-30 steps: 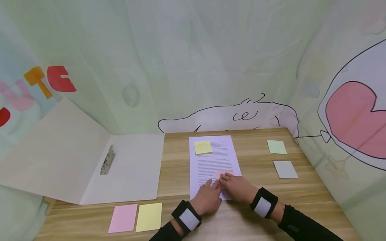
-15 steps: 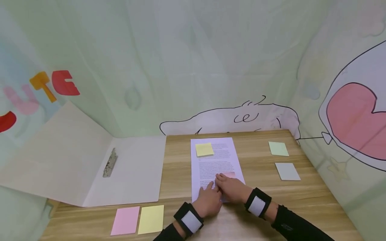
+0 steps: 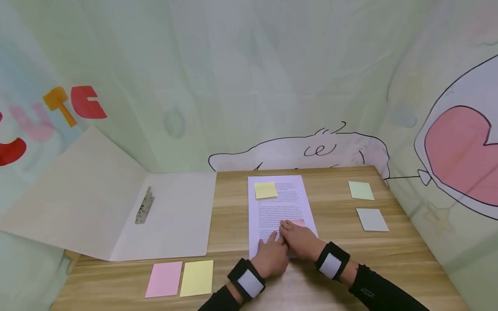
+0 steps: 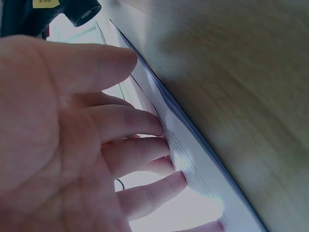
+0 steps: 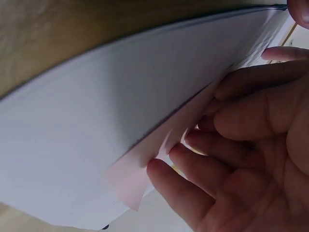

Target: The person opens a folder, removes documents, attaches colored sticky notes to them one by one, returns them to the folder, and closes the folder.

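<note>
A printed sheet [image 3: 289, 201] lies on the wooden table, with a small yellow sticky note [image 3: 266, 190] near its top. On its lower part sits a pink sticky note [image 3: 298, 222], mostly covered by my right hand [image 3: 301, 241]. The right wrist view has those fingertips pressing on the pink note [image 5: 130, 176], whose near corner lifts a little. My left hand [image 3: 271, 258] touches the sheet's lower part, close beside the right fingers. Its fingers are gently bent, tips on the printed paper [image 4: 181, 150] in the left wrist view, gripping nothing.
An open white folder [image 3: 180, 216] with a metal clip [image 3: 145, 206] stands at left. A pink pad [image 3: 164, 280] and a yellow pad [image 3: 196, 278] lie in front of it. Green [image 3: 361, 190] and pale grey [image 3: 372, 220] pads are at right. Printed fabric [image 3: 249, 86] hangs behind.
My right hand has slid slightly left over the pink sticky note, showing more of its right end. The left hand stays close beside it. The head view has shifted slightly.
</note>
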Motion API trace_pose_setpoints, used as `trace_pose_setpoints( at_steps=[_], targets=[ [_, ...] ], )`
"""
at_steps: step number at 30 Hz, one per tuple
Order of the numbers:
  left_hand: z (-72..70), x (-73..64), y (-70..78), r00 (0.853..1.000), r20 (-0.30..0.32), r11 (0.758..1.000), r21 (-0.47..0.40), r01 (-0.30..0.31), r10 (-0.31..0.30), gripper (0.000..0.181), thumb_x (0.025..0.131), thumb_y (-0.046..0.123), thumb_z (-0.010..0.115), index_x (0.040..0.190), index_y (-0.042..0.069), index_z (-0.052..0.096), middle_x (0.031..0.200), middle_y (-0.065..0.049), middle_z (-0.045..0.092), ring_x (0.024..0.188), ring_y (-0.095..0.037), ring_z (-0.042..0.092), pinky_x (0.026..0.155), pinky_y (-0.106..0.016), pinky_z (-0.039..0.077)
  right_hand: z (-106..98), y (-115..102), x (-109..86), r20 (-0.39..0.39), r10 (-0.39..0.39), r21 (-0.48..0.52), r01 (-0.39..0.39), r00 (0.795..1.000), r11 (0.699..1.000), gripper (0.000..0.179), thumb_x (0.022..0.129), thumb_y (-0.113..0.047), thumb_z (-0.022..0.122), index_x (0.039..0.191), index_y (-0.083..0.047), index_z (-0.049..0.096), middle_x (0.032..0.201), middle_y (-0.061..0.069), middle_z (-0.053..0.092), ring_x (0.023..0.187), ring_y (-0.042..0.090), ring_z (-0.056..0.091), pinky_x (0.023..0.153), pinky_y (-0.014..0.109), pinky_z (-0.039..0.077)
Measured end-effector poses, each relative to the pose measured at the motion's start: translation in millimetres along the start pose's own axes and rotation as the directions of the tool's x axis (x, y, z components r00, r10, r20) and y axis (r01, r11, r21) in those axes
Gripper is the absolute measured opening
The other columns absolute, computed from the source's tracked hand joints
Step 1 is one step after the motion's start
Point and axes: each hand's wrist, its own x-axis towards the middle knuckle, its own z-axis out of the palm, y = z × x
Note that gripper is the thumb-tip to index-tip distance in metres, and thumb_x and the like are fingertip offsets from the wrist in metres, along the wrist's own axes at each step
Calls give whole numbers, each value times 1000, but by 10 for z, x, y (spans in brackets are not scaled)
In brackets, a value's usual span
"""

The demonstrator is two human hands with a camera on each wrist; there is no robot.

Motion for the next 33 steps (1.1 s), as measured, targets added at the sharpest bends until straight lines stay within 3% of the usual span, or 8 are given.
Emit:
trace_pose_setpoints(
  at_steps=[5,11,19,24,26,29,31,33],
  targets=[
    [0,10,19,1000,-3,1000,-25,15,-15,48,92,36,55,134,12,54,144,-1,43,131,-27,36,87,-58,42,29,92,-67,-37,29,-6,-29,999,1000,30,92,-13,57,115,5,58,124,22,56,115,34,54,88,44,48],
    [-12,13,5,999,7,999,-25,32,-32,48,92,36,57,135,13,53,143,0,44,130,-25,37,88,-57,43,-19,209,-141,-7,71,-21,-71,997,997,27,90,-5,57,114,8,57,124,24,56,114,35,55,88,45,47],
    [-16,4,-21,1000,-10,1000,12,12,-12,47,87,33,66,130,14,56,138,0,47,125,-24,41,83,-53,47,-58,321,-225,2,94,-26,-94,996,995,22,86,1,57,106,7,59,120,25,58,110,34,58,89,44,47],
    [-49,13,-67,999,-28,999,10,-38,38,40,85,25,70,122,12,61,128,-1,51,116,-24,47,74,-48,51,-84,377,-270,26,103,20,-104,994,994,17,91,-9,59,103,2,61,122,24,58,111,35,57,88,45,47],
    [-62,23,-98,997,-50,998,11,-63,64,35,83,21,72,116,13,63,120,-2,54,109,-23,50,71,-45,52,-107,391,-299,50,96,78,-100,994,992,29,89,-21,66,107,2,60,126,26,54,115,37,54,91,47,45],
    [-96,39,-146,994,-63,996,-5,-95,94,31,79,16,75,109,16,66,110,-2,56,98,-21,51,68,-42,52,-150,400,-358,126,82,171,-103,989,980,65,77,-41,77,119,4,57,135,28,45,124,40,44,96,49,40],
    [-116,48,-174,993,-49,994,-20,-107,105,32,77,15,77,108,17,67,109,-2,57,94,-20,51,68,-40,51,-183,395,-400,184,80,216,-119,980,969,87,67,-48,81,129,6,51,140,29,38,130,42,36,100,50,36],
    [-143,54,-194,993,-18,993,-40,-114,113,34,77,15,77,109,18,67,112,-2,57,93,-19,49,69,-39,51,-209,387,-427,221,76,227,-127,972,966,96,63,-49,83,133,6,47,143,29,33,132,42,31,101,50,34]
  ],
)
